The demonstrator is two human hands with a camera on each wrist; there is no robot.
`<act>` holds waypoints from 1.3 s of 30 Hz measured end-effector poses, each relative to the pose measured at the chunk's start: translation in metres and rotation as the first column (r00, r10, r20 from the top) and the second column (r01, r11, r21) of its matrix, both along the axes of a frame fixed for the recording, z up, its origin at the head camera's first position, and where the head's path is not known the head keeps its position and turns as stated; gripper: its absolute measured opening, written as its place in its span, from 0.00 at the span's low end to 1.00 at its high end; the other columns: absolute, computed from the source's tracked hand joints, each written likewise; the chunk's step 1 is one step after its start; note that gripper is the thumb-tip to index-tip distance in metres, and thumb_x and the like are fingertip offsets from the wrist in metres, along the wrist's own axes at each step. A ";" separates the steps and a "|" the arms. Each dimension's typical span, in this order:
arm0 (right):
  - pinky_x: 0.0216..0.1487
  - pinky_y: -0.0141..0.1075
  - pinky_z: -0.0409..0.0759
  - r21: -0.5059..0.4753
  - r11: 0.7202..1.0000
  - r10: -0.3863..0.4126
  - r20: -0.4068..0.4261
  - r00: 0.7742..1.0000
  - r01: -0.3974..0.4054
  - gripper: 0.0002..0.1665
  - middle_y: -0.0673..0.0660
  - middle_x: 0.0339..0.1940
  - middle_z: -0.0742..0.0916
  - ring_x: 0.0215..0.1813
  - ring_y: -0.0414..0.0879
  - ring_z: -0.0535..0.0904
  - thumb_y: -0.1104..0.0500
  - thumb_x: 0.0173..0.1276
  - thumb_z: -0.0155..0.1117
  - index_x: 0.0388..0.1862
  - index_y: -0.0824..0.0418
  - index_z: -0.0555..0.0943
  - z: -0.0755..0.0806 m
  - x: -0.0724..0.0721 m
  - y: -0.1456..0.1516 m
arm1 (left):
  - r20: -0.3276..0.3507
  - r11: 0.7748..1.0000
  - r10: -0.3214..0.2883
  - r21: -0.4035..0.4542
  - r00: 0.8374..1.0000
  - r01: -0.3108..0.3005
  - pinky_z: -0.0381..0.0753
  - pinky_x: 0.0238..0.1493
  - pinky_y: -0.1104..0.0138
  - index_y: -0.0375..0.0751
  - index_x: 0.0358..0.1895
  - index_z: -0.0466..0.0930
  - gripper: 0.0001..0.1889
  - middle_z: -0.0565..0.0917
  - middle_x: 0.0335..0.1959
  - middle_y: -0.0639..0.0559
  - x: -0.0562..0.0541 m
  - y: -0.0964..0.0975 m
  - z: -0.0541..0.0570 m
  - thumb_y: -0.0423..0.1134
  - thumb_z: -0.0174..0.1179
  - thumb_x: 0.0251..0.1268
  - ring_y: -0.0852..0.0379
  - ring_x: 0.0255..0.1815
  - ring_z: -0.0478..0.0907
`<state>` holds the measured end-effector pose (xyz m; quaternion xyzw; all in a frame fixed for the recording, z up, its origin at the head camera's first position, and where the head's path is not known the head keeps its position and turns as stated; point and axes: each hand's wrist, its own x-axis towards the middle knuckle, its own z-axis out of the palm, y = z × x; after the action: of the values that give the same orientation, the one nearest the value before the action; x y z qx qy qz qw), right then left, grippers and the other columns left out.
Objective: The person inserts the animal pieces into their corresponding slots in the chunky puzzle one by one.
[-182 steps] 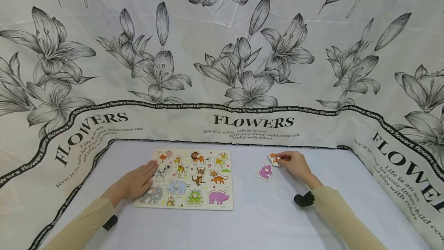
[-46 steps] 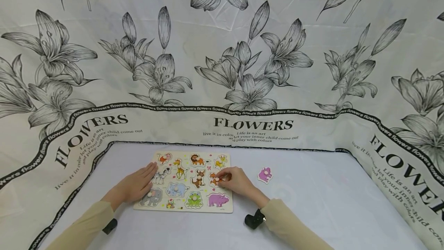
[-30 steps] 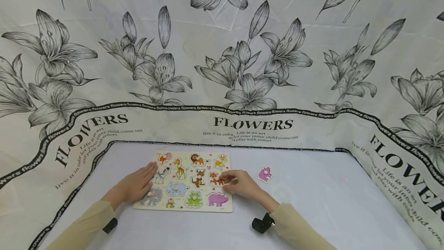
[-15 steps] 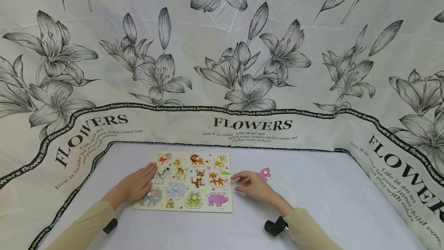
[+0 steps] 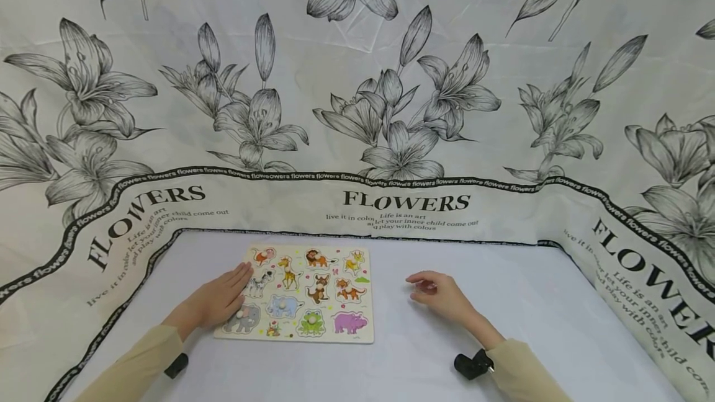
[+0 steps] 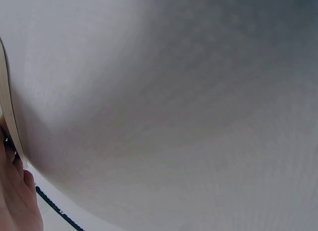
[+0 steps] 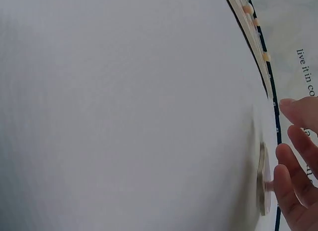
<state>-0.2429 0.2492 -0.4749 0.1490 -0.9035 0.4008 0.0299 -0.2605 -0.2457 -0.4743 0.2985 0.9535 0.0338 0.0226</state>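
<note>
A wooden animal puzzle board (image 5: 335,339) lies on the table, with my left hand (image 5: 220,296) resting along its left edge, fingers straight. To the right of the board, my right hand (image 5: 441,295) hovers with loosely bent fingers and holds nothing. In the right wrist view, a flat knobbed puzzle piece (image 7: 263,179) lies on the table close to those fingertips; the hand hides it in the head view. An orange animal piece (image 5: 350,289) sits at the board's right side, above a purple hippo picture (image 5: 350,323).
White cloth (image 5: 413,365) covers the table. A flower-printed curtain (image 5: 357,110) hangs behind and folds round both sides. Black wrist cameras (image 5: 473,365) sit under the forearms.
My right hand brought the orange piece from the table to the board and let go. It then moved right, over the spot of the purple piece. My left hand stayed at the board's edge.
</note>
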 end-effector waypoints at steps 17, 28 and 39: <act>0.36 0.28 0.80 0.043 0.988 -0.143 -0.052 0.988 0.145 0.17 0.58 0.43 0.88 0.37 0.43 0.80 0.66 0.56 0.71 0.46 0.61 0.84 -0.003 -0.012 0.031 | 0.000 1.000 0.004 0.000 1.000 -0.004 0.61 0.74 0.49 0.28 0.72 0.56 0.29 0.56 0.75 0.35 -0.001 -0.001 0.000 0.44 0.42 0.75 0.37 0.76 0.54; 0.31 0.28 0.73 0.089 0.981 -0.172 0.015 0.985 0.170 0.16 0.57 0.41 0.88 0.34 0.40 0.76 0.62 0.58 0.70 0.47 0.60 0.85 -0.002 -0.020 0.030 | 0.002 1.000 0.002 0.003 1.000 -0.002 0.60 0.74 0.49 0.28 0.72 0.55 0.30 0.56 0.75 0.35 -0.002 -0.002 -0.003 0.44 0.42 0.75 0.38 0.76 0.53; 0.31 0.29 0.72 0.106 0.983 -0.158 0.100 0.982 0.148 0.16 0.59 0.44 0.88 0.34 0.42 0.74 0.63 0.60 0.68 0.48 0.62 0.85 0.001 -0.021 0.027 | 0.007 1.000 0.005 0.000 1.000 -0.005 0.59 0.75 0.50 0.28 0.72 0.55 0.30 0.55 0.76 0.35 -0.004 -0.004 -0.006 0.44 0.42 0.75 0.38 0.76 0.53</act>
<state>-0.2641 0.2764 -0.4741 0.0584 -0.9312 0.3597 0.0042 -0.2648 -0.2493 -0.4804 0.2959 0.9542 0.0352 0.0258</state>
